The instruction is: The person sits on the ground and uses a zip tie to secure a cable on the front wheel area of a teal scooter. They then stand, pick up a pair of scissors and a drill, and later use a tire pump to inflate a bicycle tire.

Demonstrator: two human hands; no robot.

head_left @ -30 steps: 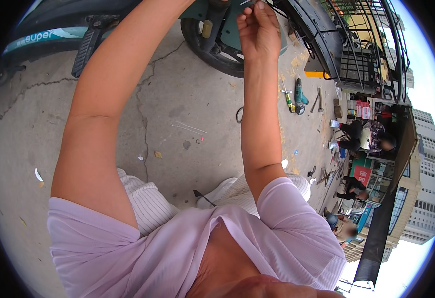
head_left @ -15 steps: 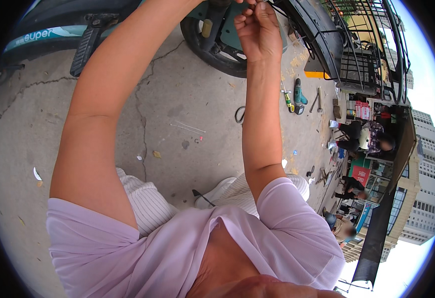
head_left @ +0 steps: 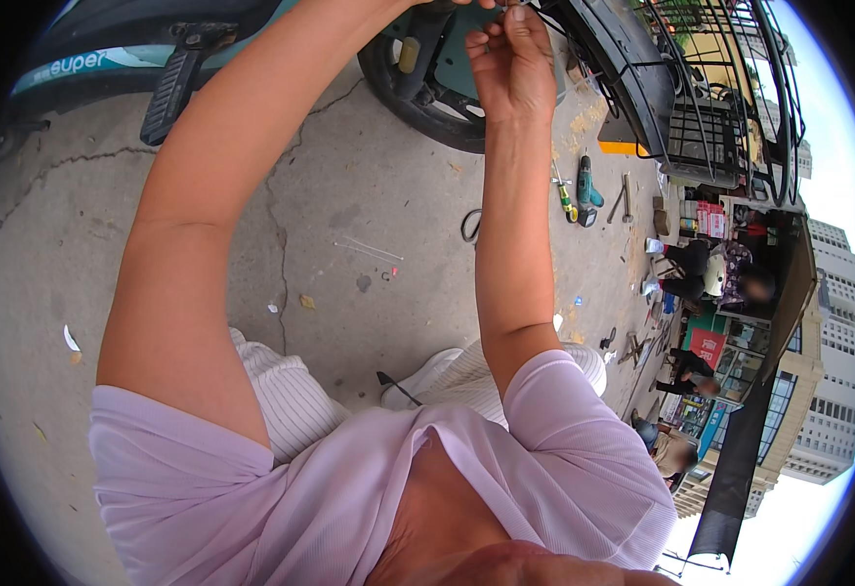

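At the top edge, my right hand (head_left: 513, 73) is raised with its fingers curled and the thumb pressed to the index finger. Whatever small thing sits in that pinch is too small to make out. My left hand (head_left: 487, 3) is mostly cut off by the top edge. Its fingertips show close together, right beside my right thumb. Both hands are at the front of a teal and black scooter (head_left: 457, 63), above its black wheel (head_left: 425, 122). To the right of my right hand is a black panel (head_left: 608, 49) joined to a black wire basket (head_left: 779, 107).
A teal cordless drill (head_left: 586, 190), a yellow-green screwdriver (head_left: 566, 200) and a metal tool (head_left: 626, 200) lie right of my right forearm. A black ring (head_left: 468, 226) and thin white strips (head_left: 369, 250) lie on the cracked concrete (head_left: 349, 322). Several people are at the far right.
Both hands have shifted very slightly to the right and stay together at the top edge. My right hand keeps its pinch.
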